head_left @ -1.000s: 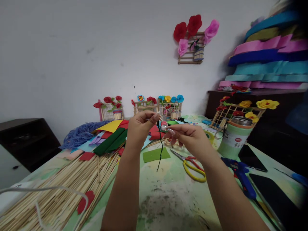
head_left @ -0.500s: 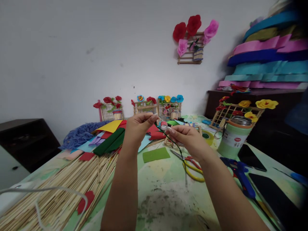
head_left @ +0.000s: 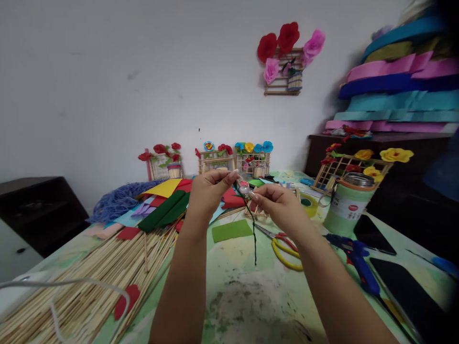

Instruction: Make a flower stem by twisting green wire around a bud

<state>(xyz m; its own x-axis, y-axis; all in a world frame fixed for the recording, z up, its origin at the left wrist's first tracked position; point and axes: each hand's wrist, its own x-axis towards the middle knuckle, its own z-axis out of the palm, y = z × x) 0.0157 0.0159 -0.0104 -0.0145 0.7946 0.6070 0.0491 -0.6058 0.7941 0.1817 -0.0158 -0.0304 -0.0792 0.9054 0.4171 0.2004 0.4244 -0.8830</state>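
Between my hands is a small wrapped candy point(head_left: 244, 186) in a clear wrapper with a red and white label. My left hand point(head_left: 211, 191) is closed in a pinch at the candy's left end. A thin dark green stem point(head_left: 255, 239) hangs down from those left fingertips, its lower end over the table. On the other side, my right hand point(head_left: 281, 204) pinches the right end of the wrapper. Below the hands lie a flat green paper piece point(head_left: 232, 231) and yellow-and-red-handled scissors point(head_left: 286, 253). The fingers partly hide the wrapper's ends.
Thin bamboo sticks point(head_left: 89, 282) and coloured paper point(head_left: 165, 210) cover the left, crossed by a pale cable point(head_left: 89, 282). A blue glue gun point(head_left: 360, 265), green flask point(head_left: 347, 205) and dark phone point(head_left: 405, 291) are at right. Stick frames with paper flowers point(head_left: 253, 157) stand behind.
The green stem has swung left, away from the right hand and the scissors, and now hangs nearly straight down. Both hands keep their pinch on the candy with little movement.
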